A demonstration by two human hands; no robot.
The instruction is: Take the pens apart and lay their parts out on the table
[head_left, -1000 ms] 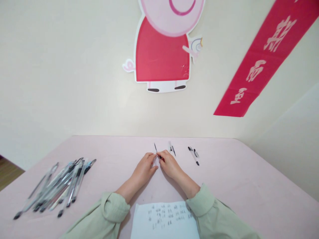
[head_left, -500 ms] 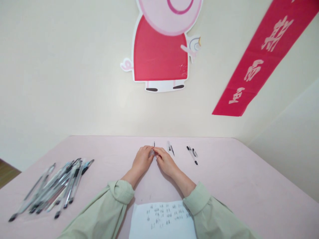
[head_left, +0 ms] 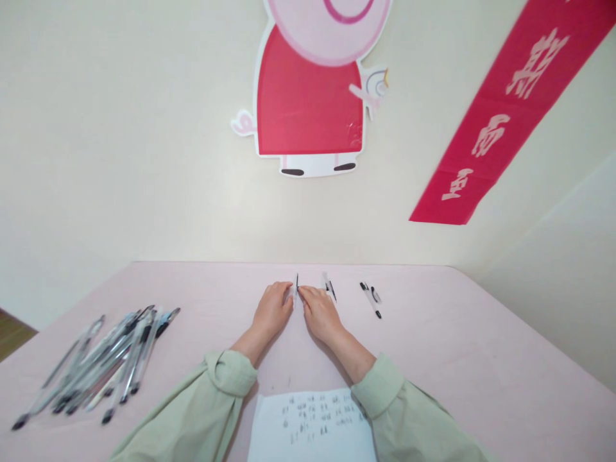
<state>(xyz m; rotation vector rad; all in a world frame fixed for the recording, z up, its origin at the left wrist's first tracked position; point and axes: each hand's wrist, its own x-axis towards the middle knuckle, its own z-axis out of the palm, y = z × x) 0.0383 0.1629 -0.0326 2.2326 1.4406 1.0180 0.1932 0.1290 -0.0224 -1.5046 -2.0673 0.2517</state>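
My left hand [head_left: 273, 309] rests on the pink tabletop with its fingers loosely bent, slightly apart and nothing visible in them. Facing it, my right hand [head_left: 321, 312] lies with fingers stretched forward; their tips touch or nearly touch a small dark piece. In the narrow gap between both hands lie slim pen parts [head_left: 296, 281], one clear and one dark, their near ends partly hidden. Just right of them is another little group of pen parts [head_left: 328, 285], clear and black. Farther right lies a black-ended pen piece [head_left: 370, 300] beside a short black-and-clear piece [head_left: 376, 294].
A pile of clear, black-tipped pens [head_left: 108, 356] covers the table's left side. A sheet of paper with handwriting [head_left: 312, 427] lies between my forearms. Behind the table [head_left: 457, 359] stands a wall with a pig cutout [head_left: 310, 96] and a red banner [head_left: 495, 128].
My hands, close together over the pen parts before, have drawn slightly apart. The clear and dark parts between them show more fully. The other pens have stayed in place.
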